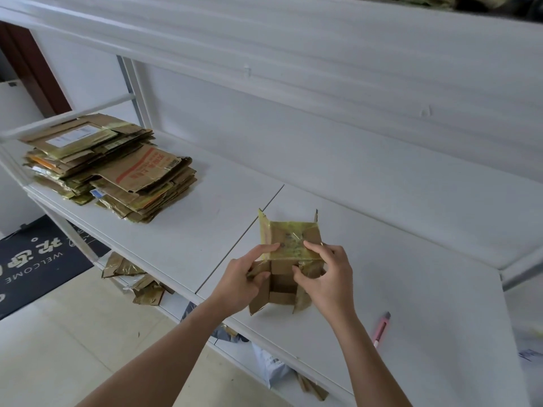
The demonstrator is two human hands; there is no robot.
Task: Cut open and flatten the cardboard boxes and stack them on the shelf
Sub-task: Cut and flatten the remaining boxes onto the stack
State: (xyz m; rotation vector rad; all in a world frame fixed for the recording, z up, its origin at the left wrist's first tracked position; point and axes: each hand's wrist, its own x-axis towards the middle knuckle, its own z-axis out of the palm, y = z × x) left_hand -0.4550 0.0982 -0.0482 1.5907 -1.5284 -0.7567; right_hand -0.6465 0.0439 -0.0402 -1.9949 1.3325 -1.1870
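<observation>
With the left hand and right hand each pinching the taped box on the shelf, press its walls flat before moving it to the stack.

Things lying around the white shelf

A pink knife lies flat on top. A dark mat with the word WELCOME lies on the pale floor. Torn brown scraps and a grey bag sit lower down. A dark red door frame stands far left.
</observation>
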